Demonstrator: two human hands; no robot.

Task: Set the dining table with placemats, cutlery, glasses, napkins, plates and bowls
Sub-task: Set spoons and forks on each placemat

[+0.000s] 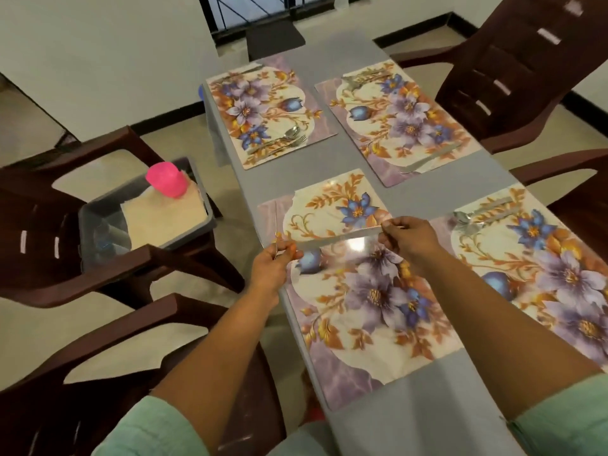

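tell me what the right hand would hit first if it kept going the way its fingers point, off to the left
Most likely the left hand, which pinches the other end of the same knife that the right hand holds above the near placemat. Nothing else seems to lie between them, though depth is hard to judge.

The blurred knife (pixel 339 236) hides its ends inside both hands' fingers (pixel 391 225).
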